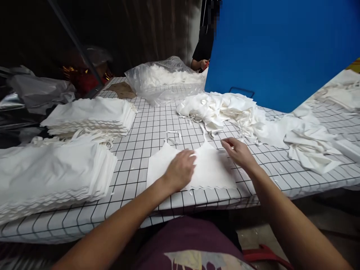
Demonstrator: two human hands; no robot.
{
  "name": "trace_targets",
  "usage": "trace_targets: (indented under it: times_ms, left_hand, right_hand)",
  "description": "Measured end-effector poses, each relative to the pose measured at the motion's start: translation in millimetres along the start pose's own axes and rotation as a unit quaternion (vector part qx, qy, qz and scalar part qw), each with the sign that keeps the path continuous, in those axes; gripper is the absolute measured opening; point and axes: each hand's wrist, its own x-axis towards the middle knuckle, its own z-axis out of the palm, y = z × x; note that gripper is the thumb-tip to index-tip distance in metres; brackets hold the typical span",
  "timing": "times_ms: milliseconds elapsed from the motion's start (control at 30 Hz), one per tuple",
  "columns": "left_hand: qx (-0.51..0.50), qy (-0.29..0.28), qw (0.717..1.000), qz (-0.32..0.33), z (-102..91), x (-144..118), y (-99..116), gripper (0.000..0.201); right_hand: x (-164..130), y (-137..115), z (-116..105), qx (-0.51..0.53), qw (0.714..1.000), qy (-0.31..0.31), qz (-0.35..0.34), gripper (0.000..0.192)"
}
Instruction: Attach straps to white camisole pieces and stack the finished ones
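Note:
A white camisole (209, 170) with thin straps and a wavy lower edge is spread flat at the table's front. Over its neckline rests my left hand (181, 168), closed, its curled fingers pinching the white fabric. My right hand (237, 152) is just beyond the garment's upper right side, slightly blurred. Its fingers are loosely extended toward the left and the thumb is a little apart, with nothing visible in them. One strap (174, 138) lies bent on the checked cloth, and the other runs up toward a heap of crumpled white garments (225, 108).
Two neat stacks of white garments, a near stack (56, 168) and a far stack (92, 112), stand on the left. A clear plastic bag (165, 80) of white pieces lies behind. A blue board (275, 52) rises at the back right; beside it shows another person's hand (204, 64).

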Motion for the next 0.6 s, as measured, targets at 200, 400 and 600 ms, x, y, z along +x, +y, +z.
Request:
trace_targets:
  times_ms: [200,400,600]
  left_hand:
    - [-0.025,-0.008,1.000,0.012,59.2,105,28,0.030]
    - [-0.052,0.037,0.998,-0.020,86.4,111,13,0.032]
    - [-0.066,0.037,0.997,-0.012,83.8,112,10,0.030]
  right_hand:
    - [95,-22,34,-0.045,0.991,-0.074,0.105,0.024]
    - [132,-40,66,-0.010,0.991,-0.067,0.113,0.021]
    - [118,-45,6,0.161,0.980,-0.105,0.057,0.021]
